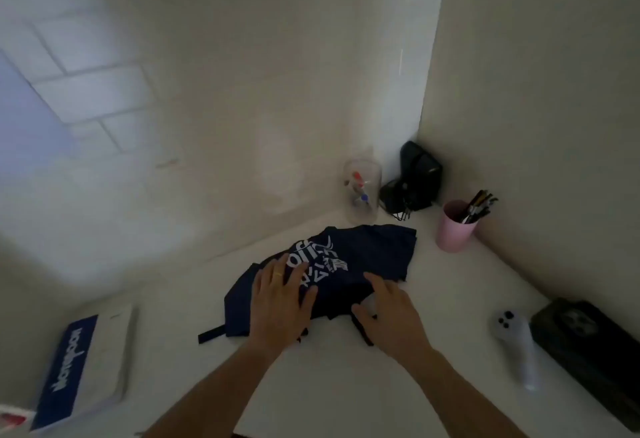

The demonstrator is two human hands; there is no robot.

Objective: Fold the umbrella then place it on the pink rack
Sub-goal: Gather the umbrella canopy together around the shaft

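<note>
A dark blue umbrella (pixel 363 257) with white lettering lies collapsed and loosely spread on the white table (pixel 346 385), its strap sticking out at the lower left. My left hand (pixel 280 302) rests flat on the fabric's left part, fingers spread, a ring on one finger. My right hand (pixel 388 313) presses on the fabric's near right edge, fingers apart, with a pale part of the umbrella under its thumb. No pink rack is in view.
A pink cup (pixel 453 229) with pens stands at the back right. Beside it are a clear jar (pixel 362 191) and a black object (pixel 415 181) in the corner. A white controller (pixel 516 344) and a black phone (pixel 588 351) lie right. A white-and-blue box (pixel 83 361) lies left.
</note>
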